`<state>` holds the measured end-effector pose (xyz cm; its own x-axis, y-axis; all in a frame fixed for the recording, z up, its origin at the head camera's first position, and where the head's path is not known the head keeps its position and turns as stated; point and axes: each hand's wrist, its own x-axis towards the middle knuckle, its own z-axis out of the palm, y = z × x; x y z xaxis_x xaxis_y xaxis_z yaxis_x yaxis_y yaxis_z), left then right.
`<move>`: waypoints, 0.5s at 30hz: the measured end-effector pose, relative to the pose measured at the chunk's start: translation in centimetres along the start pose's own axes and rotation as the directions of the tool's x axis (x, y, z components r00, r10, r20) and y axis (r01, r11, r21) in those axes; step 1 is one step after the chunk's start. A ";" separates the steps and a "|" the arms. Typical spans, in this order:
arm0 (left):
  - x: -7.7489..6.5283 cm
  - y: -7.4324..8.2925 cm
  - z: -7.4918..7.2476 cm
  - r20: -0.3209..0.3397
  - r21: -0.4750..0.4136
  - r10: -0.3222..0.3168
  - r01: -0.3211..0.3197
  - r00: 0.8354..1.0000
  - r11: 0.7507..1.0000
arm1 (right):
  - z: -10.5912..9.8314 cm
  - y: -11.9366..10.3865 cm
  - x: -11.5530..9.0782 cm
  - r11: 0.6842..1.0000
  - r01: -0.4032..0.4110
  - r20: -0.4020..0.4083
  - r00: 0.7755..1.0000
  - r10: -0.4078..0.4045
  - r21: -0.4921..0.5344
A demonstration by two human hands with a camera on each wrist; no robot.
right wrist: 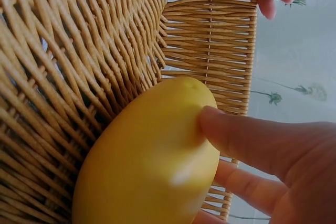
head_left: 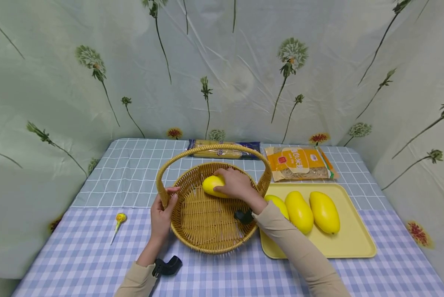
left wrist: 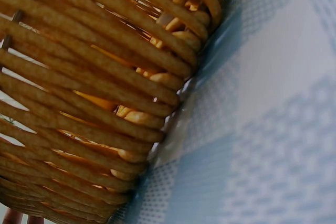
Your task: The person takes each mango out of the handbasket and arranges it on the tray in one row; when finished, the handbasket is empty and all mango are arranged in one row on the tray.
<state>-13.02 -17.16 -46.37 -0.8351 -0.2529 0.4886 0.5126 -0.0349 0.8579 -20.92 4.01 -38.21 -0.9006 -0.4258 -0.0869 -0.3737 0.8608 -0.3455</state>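
Observation:
A yellow mango (head_left: 213, 186) is inside the round wicker basket (head_left: 214, 250), toward its far side. My right hand (head_left: 237, 183) reaches in and grips it; the right wrist view shows the thumb (right wrist: 239, 135) on the mango (right wrist: 152, 156), close against the woven wall (right wrist: 118, 40). At the basket's left side, my left hand (head_left: 161, 214) holds the rim by the foot of the arched handle (head_left: 161, 177), fingers partly inside. In the left wrist view the outer weave (left wrist: 89, 77) fills much of the picture, with only fingertips (left wrist: 13, 216) at the bottom left.
Right of the basket, a yellow tray (head_left: 355, 243) bears three more mangoes (head_left: 324, 212), one partly behind my right sleeve. Behind lie a pasta pack (head_left: 222, 153) and an orange food bag (head_left: 300, 163). A wrapped lollipop (head_left: 120, 218) lies at the left on the checked cloth.

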 end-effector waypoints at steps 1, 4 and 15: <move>0.0 0.0 0.0 0.002 -0.002 0.002 -0.002 1.000 1.000 | 0.0 0.0 0.0 1.000 0.005 -0.003 1.000 -0.005 -0.001; 0.0 0.0 0.0 0.011 -0.008 0.013 -0.013 1.000 1.000 | -0.1 0.2 -0.1 1.000 0.013 -0.003 1.000 -0.013 -0.006; 0.0 0.0 0.0 0.013 -0.019 0.025 -0.025 1.000 1.000 | -0.1 0.5 -0.1 1.000 -0.023 0.040 0.999 0.023 -0.017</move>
<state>-13.02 -17.15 -46.40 -0.8244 -0.2409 0.5121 0.5370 -0.0474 0.8422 -21.06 4.50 -38.23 -0.8996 -0.4164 -0.1317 -0.3569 0.8747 -0.3278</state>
